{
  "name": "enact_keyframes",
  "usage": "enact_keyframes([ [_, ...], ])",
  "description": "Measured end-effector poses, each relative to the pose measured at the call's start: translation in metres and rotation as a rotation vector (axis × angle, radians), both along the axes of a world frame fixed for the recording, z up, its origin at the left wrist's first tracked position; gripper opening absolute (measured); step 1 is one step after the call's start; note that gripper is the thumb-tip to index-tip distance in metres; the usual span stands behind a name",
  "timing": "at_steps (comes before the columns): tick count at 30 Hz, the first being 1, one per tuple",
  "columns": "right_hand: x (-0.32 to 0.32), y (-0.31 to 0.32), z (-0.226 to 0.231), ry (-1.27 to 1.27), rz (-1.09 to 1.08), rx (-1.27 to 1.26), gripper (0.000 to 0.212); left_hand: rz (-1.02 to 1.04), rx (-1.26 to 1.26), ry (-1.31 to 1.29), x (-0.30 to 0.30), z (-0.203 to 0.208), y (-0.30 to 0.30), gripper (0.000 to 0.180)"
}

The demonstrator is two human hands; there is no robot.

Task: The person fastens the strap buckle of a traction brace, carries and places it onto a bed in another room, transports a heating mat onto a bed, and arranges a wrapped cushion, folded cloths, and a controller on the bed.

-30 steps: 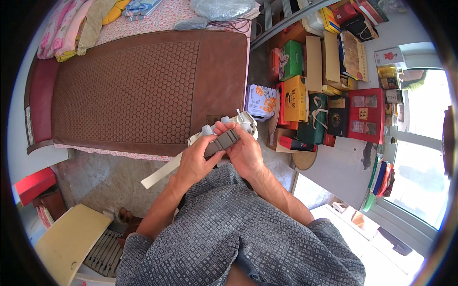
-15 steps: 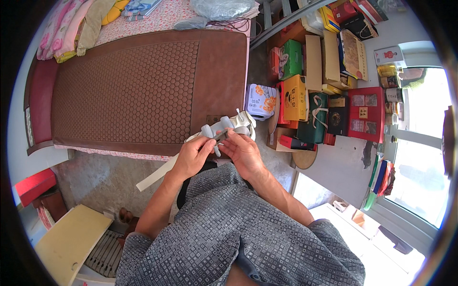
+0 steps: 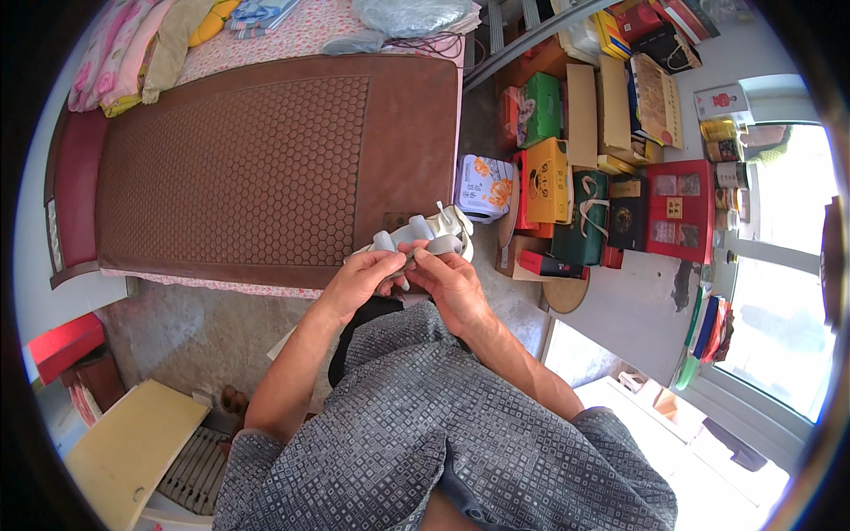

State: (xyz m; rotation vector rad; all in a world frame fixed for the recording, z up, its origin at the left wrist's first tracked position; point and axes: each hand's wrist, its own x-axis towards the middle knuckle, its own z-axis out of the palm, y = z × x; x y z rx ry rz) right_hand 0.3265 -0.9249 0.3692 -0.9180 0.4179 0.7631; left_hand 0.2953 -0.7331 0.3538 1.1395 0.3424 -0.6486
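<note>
My left hand [image 3: 361,279] and my right hand [image 3: 450,279] meet near the bed's front right corner, fingers closed in pinches. Between the fingertips runs a grey strap [image 3: 443,243], which loops up over my right fingers; the part under the fingertips is mostly hidden. Just beyond the hands lies a white device [image 3: 462,223] with pale rounded knobs [image 3: 421,227] standing up from it. It rests at the edge of the brown mat [image 3: 407,142]. A pale strip end [image 3: 279,345] peeks out beside my left forearm.
Folded bedding [image 3: 133,53] lies on the bed's far left. To the right stand a lilac box [image 3: 485,186], a yellow box [image 3: 549,181], a green box [image 3: 540,111] and a red box [image 3: 679,212]. A pale yellow board [image 3: 133,442] is at lower left.
My hands have drawn closer together, their fingertips now nearly touching over the strap. The long pale strip at the left has swung down, mostly behind my left forearm.
</note>
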Motion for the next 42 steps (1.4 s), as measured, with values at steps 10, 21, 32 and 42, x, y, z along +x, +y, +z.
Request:
enact_keyframes([
  [10, -0.007, 0.004, 0.002, -0.031, 0.020, 0.022, 0.025, 0.058, -0.002, -0.092, -0.011, -0.021, -0.003, 0.032],
  [21, -0.003, -0.002, -0.009, -0.015, 0.073, -0.039, 0.027, 0.058, -0.052, -0.038, -0.005, -0.003, -0.007, 0.041],
  [32, -0.004, 0.002, -0.005, 0.019, 0.024, -0.150, 0.032, 0.173, -0.265, 0.238, -0.015, -0.006, -0.010, 0.042],
  [42, -0.001, 0.005, -0.003, 0.011, 0.010, -0.126, 0.028, 0.087, -0.433, 0.295, -0.016, -0.013, -0.004, 0.046],
])
